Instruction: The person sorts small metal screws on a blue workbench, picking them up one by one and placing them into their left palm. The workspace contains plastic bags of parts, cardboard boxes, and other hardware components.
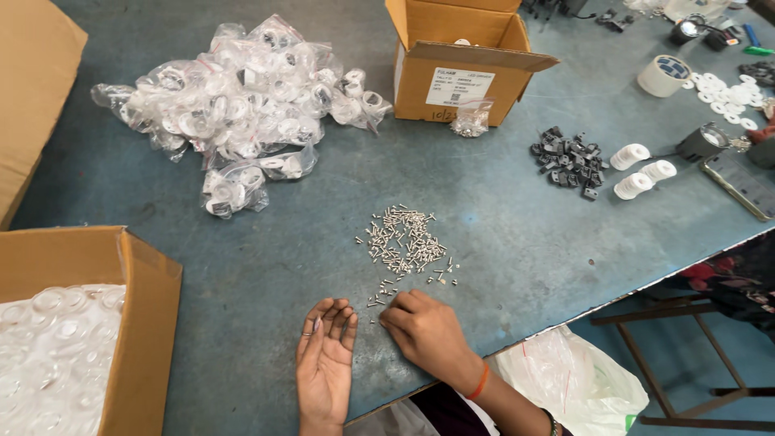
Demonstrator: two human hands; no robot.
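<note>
Blue-grey and scuffed, the tabletop (500, 242) filled most of my head-camera view, its near edge running diagonally toward the lower right. My left hand (325, 363) lay palm up on it at the bottom centre, fingers loosely spread and open, with nothing that I could make out in the palm. My right hand (426, 331) rested just beside it, knuckles up, fingers curled down onto the surface at the near fringe of a scatter of small silver screws (404, 242); I could not tell whether the fingertips had one pinched. An orange band (479, 381) circled that wrist. The main heap of screws sat just beyond both hands, near the middle of the surface.

Farther back on the left was a big pile of clear plastic bags (242, 105) holding round white parts. An open cardboard box (460, 69) stood at the back centre, with a small clear bag (472, 119) of metal bits against its front. At the lower left, another open carton (141, 323) held clear round pieces. On the right lay a cluster of dark grey plastic parts (569, 160), short stacks of white rings (642, 169), a roll of white tape (663, 75) and a phone (739, 184) near the edge. A white plastic bag (573, 379) hung below the edge of the surface.
</note>
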